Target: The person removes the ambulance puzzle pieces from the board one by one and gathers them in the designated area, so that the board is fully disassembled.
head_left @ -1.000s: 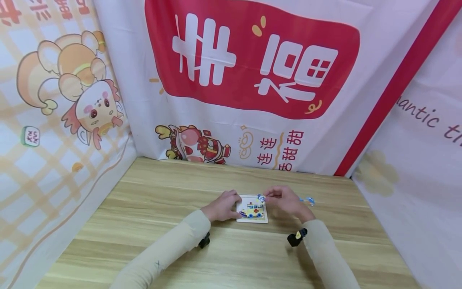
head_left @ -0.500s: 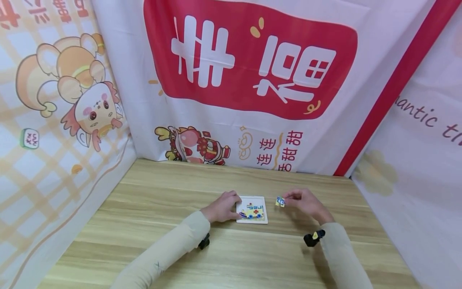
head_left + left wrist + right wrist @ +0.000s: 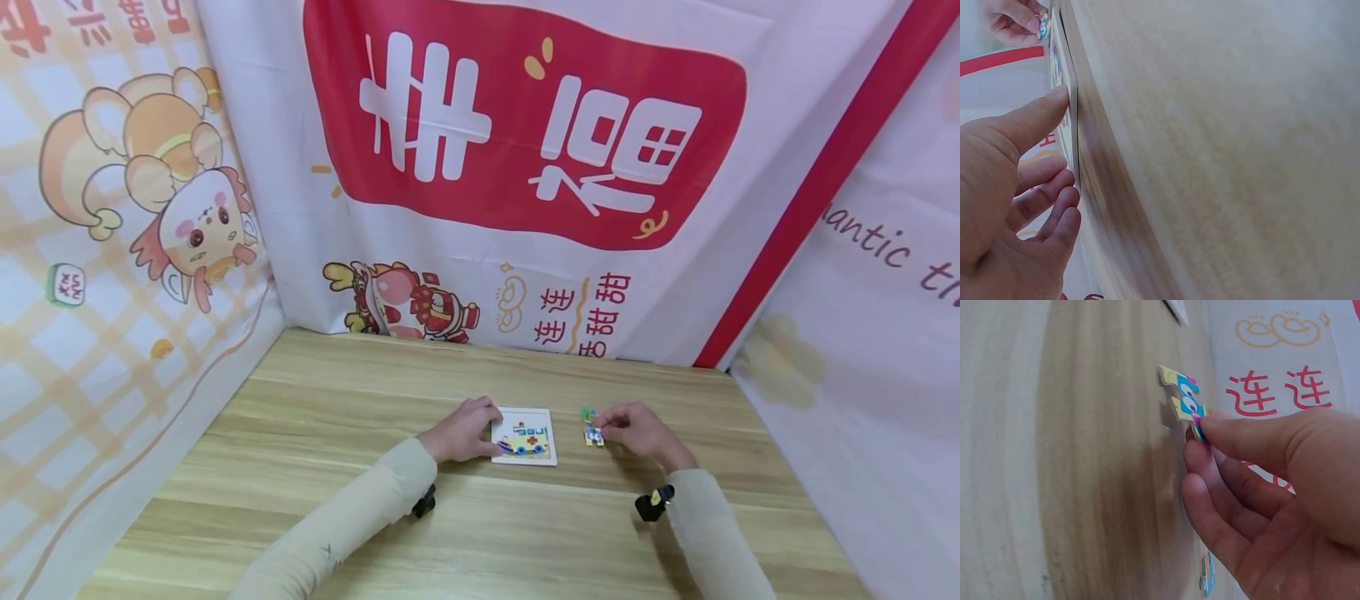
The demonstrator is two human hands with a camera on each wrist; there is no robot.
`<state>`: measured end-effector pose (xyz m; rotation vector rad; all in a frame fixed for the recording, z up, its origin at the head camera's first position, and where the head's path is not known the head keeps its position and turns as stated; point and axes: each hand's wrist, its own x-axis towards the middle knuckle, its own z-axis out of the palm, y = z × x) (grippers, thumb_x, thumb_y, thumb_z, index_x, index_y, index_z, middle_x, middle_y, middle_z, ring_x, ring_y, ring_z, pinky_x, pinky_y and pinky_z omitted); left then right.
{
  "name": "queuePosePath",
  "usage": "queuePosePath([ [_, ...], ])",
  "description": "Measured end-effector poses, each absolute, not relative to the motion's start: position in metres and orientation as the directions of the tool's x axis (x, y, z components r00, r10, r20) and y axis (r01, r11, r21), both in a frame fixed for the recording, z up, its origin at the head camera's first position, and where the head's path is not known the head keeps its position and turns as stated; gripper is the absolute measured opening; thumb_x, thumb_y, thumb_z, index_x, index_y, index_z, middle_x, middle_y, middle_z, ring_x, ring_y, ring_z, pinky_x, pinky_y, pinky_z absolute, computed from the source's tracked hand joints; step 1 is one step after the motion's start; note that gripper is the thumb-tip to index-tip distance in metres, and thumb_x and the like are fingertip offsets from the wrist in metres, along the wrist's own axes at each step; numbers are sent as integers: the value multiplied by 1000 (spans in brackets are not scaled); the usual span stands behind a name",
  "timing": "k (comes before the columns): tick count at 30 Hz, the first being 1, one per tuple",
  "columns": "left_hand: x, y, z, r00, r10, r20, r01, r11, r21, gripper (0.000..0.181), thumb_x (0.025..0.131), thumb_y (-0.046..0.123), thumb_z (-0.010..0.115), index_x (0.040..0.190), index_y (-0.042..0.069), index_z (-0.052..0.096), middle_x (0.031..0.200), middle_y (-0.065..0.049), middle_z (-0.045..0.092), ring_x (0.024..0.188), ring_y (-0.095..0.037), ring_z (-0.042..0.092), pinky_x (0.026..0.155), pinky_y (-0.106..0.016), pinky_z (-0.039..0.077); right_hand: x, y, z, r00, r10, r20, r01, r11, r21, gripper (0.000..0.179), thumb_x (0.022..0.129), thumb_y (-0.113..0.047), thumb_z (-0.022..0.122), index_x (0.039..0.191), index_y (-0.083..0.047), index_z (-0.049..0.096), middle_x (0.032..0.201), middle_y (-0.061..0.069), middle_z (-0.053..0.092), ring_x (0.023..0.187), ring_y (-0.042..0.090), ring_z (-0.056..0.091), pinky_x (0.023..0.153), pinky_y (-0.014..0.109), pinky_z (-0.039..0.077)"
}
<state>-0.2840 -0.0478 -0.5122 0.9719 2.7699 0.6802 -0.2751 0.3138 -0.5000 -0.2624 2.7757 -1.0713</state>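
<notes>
A white square puzzle board [image 3: 525,413] with a yellow ambulance picture lies on the wooden table. My left hand [image 3: 462,429] rests at its left edge, with the thumb on the board's face and the fingertips by the edge, as the left wrist view shows. To the right of the board, my right hand [image 3: 641,433] pinches a jigsaw piece [image 3: 594,436] between thumb and fingers. In the right wrist view that jigsaw piece [image 3: 1186,397] shows big cartoon eyes on blue, with a yellow edge, tilted close over the table. A green patch shows just above it in the head view.
Another blue jigsaw piece [image 3: 1209,575] lies on the table below my right fingers in the right wrist view. The wooden table [image 3: 360,392] meets printed cloth walls at the back, left and right.
My right hand has moved right, away from the board, with the jigsaw piece, then slightly nearer to me. The piece has turned in its fingers. My left hand has stayed on the board.
</notes>
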Motion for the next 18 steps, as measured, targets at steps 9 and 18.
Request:
queuePosePath([
  [9, -285, -47, -513, -779, 627, 24, 568, 688, 452, 55, 94, 36, 81, 135, 3, 66, 131, -8, 61, 117, -22, 53, 107, -39, 48, -276, 310, -503, -972, -222, -71, -139, 798, -586, 13, 98, -2, 70, 104, -7, 80, 102, 7, 77, 93, 17, 65, 83, 36, 57],
  [18, -286, -48, -513, -777, 630, 25, 570, 685, 454, 54, 94, 36, 81, 134, 4, 66, 130, -7, 62, 117, -22, 53, 107, -39, 48, -276, 298, -496, -976, -185, -114, -90, 821, -563, 10, 98, -6, 71, 106, -9, 78, 100, 2, 75, 93, 16, 66, 83, 36, 59],
])
